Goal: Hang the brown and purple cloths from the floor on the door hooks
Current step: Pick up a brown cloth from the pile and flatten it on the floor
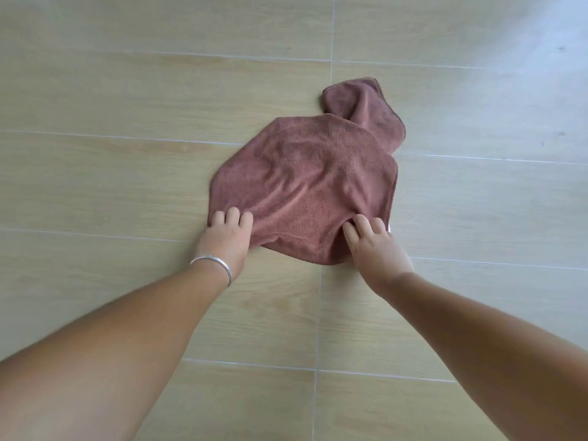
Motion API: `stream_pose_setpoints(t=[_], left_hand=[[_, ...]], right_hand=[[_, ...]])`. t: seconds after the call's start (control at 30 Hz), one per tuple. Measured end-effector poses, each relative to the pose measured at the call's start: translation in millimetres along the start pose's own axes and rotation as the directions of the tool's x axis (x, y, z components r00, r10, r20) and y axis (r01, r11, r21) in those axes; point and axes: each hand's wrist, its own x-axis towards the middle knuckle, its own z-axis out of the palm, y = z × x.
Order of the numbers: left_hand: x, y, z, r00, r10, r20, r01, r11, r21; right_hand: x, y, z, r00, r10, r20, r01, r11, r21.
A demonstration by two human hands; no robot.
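Observation:
The brown cloth point(305, 179) lies crumpled on the floor, with one corner folded up at the far right. My left hand point(227, 237), with a silver bangle on the wrist, grips the cloth's near left edge with curled fingers. At the near right edge my right hand point(372, 243) pinches the cloth, its fingers bent into the fabric. A small white bit shows beside my right hand's fingers. No purple cloth, door or hooks are in view.
Pale wood-look floor tiles point(127, 90) with thin white grout lines fill the whole view. Bright light falls on the floor at the upper right.

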Motion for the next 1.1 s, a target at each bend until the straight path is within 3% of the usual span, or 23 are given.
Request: stream_pose_setpoints(t=[0.13, 0.47, 0.67, 0.87, 1.1], left_hand=[[1.6, -7.6, -8.2, 1.000, 0.014, 0.027, -0.014, 1.000, 0.017], [-138.8, 2.4, -81.0, 0.945, 0.086, 0.315, -0.092, 0.996, 0.005], [-199.9, -4.6, -156.2, 0.914, 0.110, 0.390, -0.112, 0.994, -0.016], [-188.1, -34.9, -282.0, 0.947, 0.052, 0.316, -0.049, 0.999, -0.019], [-134.6, -82.4, -485.9, 0.999, -0.033, 0.043, 0.034, 0.999, -0.014]], right_hand=[[-6.8, 5.6, -8.7, 1.000, 0.021, -0.013, -0.021, 1.000, 0.002], [-151.5, -0.1, -100.0, 0.929, 0.104, 0.355, -0.151, 0.983, 0.106], [-231.3, -0.1, -176.5, 0.856, 0.069, 0.512, -0.149, 0.982, 0.117], [-221.5, 36.9, -296.0, 0.900, 0.101, 0.424, -0.170, 0.977, 0.127], [-170.9, 112.5, -488.3, 0.960, 0.249, 0.125, -0.260, 0.963, 0.078]])
